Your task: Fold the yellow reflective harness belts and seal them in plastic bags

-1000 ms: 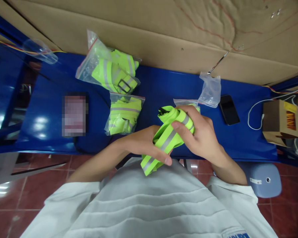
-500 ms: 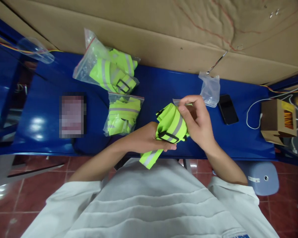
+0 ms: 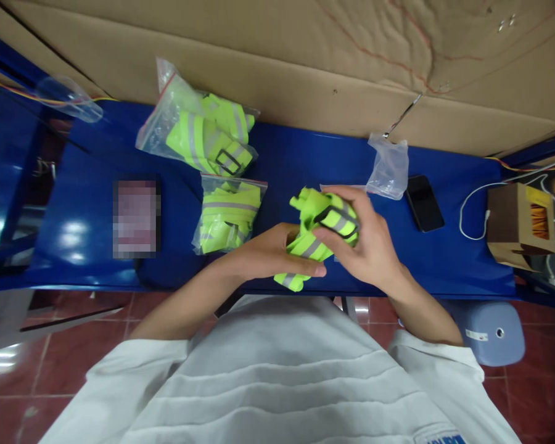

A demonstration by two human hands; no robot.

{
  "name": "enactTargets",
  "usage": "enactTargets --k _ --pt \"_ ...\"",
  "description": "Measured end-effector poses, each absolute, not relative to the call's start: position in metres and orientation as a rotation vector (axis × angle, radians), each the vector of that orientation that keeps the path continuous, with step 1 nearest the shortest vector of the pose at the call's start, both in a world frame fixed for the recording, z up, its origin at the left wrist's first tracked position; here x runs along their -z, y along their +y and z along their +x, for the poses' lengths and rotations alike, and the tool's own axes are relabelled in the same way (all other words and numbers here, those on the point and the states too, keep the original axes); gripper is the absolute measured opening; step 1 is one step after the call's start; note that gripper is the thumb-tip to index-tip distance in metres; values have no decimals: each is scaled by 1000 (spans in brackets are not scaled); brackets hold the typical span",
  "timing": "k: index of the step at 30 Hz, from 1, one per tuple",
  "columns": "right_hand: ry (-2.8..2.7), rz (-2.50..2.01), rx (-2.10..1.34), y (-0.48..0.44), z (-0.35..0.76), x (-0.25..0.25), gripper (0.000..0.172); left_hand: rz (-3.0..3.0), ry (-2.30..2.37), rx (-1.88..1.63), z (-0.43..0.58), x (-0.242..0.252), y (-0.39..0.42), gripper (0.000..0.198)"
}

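Note:
Both hands hold a bundled neon-yellow reflective strap (image 3: 312,246) with grey stripes and a black buckle, above the table's front part. My left hand (image 3: 275,254) wraps its lower left side, with a short strap end poking out below. On the upper right, my right hand (image 3: 367,237) grips the bundle around the buckle. Behind my right hand lies a clear plastic bag, mostly hidden. To the left sits a zip bag (image 3: 231,213) with a folded strap of the same kind. A larger zip bag (image 3: 208,132) of such straps lies behind it.
On the blue table (image 3: 296,154) are a crumpled clear bag (image 3: 388,166), a black phone (image 3: 424,203) and a blurred-out flat item (image 3: 135,217). A cardboard box (image 3: 520,222) with white cables stands at right. Cardboard (image 3: 277,80) lines the back. A blue-grey stool (image 3: 494,333) is below right.
My right hand has moved down from the bundle's upper edge and closed around the buckle side. The bundle has turned, bringing the buckle up and right. The hanging strap end looks shorter.

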State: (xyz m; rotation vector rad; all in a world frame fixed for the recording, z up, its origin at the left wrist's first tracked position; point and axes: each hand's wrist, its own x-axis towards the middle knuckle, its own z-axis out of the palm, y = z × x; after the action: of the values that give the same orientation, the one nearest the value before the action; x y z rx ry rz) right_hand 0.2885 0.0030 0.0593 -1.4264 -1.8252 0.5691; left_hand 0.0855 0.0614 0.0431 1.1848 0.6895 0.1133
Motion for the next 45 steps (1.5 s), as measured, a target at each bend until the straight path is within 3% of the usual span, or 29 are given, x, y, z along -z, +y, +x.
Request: enactTargets --k 11,18,21,25,27,30,32,37,41,45 --pt "-1344 -1489 -812 2 289 -37 43 1517 858 -122 91 -25 71 52" --pt "-759 -1434 -1443 15 288 -29 56 1390 507 -117 90 -24 67 34" --pt "-880 -1507 -1289 16 292 -26 50 1474 507 -203 90 -21 63 34" --pt "-1434 -1483 -634 5 296 -37 30 1535 564 -269 90 -21 58 36" --pt "-1695 -1417 -562 -4 295 -45 38 1547 537 -294 88 -25 56 34" --pt "-1841 -1437 -712 -14 290 -54 76 1644 391 -283 83 -35 56 28" --pt "-1794 -1506 -809 -17 288 -56 90 1698 285 -216 79 -40 58 27" --pt "-1639 -1521 -899 -21 290 -56 68 1666 375 -172 79 -40 59 32" --pt "-1501 -1505 -884 -25 291 -50 48 1750 865 -302 90 -37 52 62" --pt "-1398 -1415 -939 -29 291 -42 45 1890 1175 -424 99 -27 50 65"
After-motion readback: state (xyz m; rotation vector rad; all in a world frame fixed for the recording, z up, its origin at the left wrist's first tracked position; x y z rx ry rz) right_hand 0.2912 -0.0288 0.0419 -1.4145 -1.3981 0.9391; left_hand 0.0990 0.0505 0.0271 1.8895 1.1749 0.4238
